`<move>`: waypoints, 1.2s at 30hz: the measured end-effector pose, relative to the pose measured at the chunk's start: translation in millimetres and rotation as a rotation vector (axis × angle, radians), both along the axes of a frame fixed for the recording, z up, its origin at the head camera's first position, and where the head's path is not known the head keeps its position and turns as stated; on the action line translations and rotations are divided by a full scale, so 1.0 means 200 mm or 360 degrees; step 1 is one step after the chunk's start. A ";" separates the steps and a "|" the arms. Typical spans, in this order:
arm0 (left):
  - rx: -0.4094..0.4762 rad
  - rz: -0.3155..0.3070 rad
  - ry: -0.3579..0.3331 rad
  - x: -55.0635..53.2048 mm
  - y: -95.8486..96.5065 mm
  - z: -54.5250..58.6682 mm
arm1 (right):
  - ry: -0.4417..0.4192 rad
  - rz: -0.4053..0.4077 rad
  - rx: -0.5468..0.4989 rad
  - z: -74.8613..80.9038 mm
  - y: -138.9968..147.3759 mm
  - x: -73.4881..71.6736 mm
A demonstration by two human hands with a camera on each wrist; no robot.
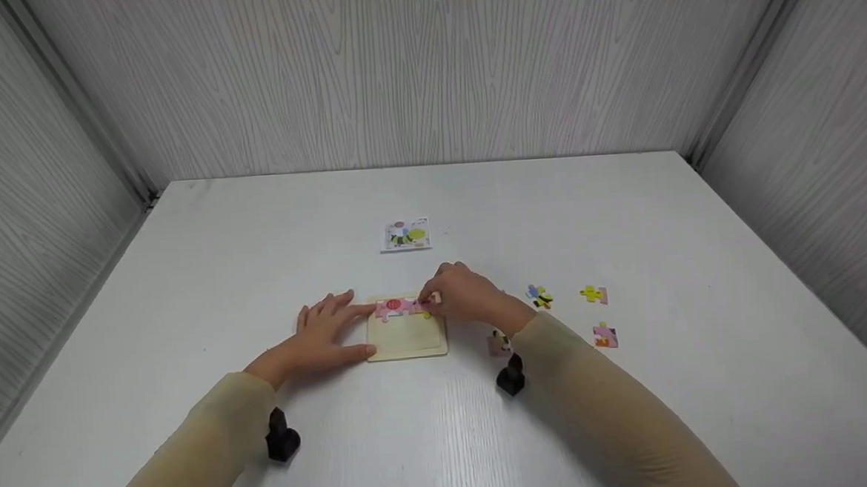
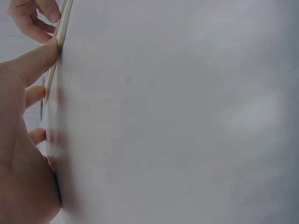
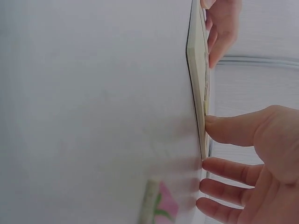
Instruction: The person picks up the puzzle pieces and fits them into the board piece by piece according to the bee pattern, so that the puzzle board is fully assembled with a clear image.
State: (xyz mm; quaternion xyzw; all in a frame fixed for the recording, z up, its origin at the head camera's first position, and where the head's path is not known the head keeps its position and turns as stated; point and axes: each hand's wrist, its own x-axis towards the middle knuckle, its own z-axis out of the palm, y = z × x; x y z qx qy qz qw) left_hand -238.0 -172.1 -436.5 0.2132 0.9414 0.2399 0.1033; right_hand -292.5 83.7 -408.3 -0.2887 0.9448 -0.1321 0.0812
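Observation:
A square wooden puzzle tray [image 1: 405,341] lies in front of me, with pink puzzle pieces [image 1: 394,306] along its far side. My left hand [image 1: 323,334] is spread flat at the tray's left, thumb at the near left corner and index finger at the far left one. The right hand [image 1: 462,294] bends over the far right corner, pinching a puzzle piece [image 1: 423,303] at the end of the row. From the right wrist view, its thumb [image 3: 229,128] rests on the tray's edge, with the other fingers beyond it. The fingers partly hide that piece.
Right of the tray lie a blue and yellow bee piece [image 1: 539,296], a yellow piece [image 1: 592,294] and a pink piece [image 1: 606,336]. Another piece [image 1: 498,344] is partly hidden by the right wrist. Behind the tray sits a bee picture card [image 1: 406,235]. Panel walls enclose the table.

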 end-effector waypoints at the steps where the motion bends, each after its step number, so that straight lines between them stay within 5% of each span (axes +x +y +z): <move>1: -0.0004 0.0001 0.0001 0.00 0.00 0.00 | 0.0002 0.0000 0.0000 0.00 0.00 0.00; 10: -0.0010 -0.0001 -0.0004 0.00 0.01 0.00 | -0.0072 -0.0026 0.0032 0.01 0.01 0.00; 20: -0.0023 -0.0012 0.0026 -0.01 0.00 -0.01 | -0.0062 0.0060 -0.0170 0.08 0.09 0.04; 36: -0.0052 0.0014 -0.0012 0.00 0.00 0.00 | -0.0157 -0.0083 -0.0457 0.07 0.36 0.03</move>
